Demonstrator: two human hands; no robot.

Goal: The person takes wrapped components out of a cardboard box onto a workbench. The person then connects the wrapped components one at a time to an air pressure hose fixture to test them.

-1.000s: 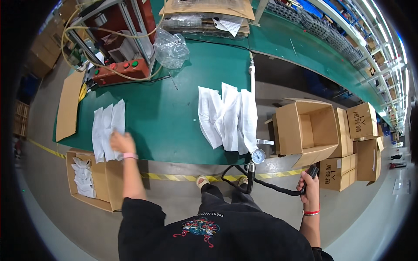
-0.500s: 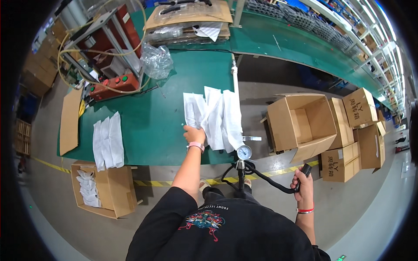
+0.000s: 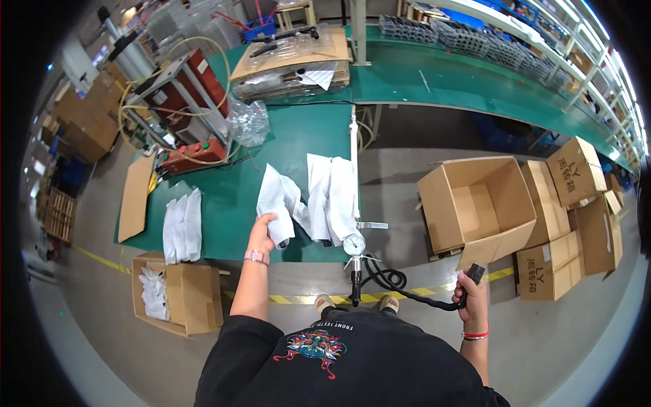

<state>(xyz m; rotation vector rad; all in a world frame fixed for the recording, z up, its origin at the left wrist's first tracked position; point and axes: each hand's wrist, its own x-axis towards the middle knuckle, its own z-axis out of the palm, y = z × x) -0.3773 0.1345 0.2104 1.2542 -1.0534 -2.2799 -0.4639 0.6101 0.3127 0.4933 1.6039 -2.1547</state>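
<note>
Far to your left, an open box (image 3: 182,302) of white bags sits on the floor, and a small white stack (image 3: 182,225) lies on the green table (image 3: 230,197) above it. Your left hand (image 3: 263,234) is closed around the lower end of a white bag (image 3: 278,203), which lies at the near edge of the table beside a row of more bags (image 3: 331,197). Grip only that one corner and the bag could slip out, or drag its neighbours off the edge. Just right of them stands a gauge (image 3: 354,244) on an upright pipe. A black hose (image 3: 400,288) loops from it to your right hand (image 3: 471,295), which is wrapped around a black handle (image 3: 473,275). The slack hose hangs near your feet, and a sharp pull could snag it. An open empty box (image 3: 478,207) stands further right. What the bag contains is not visible, and your fingers cover most of the handle.
</note>
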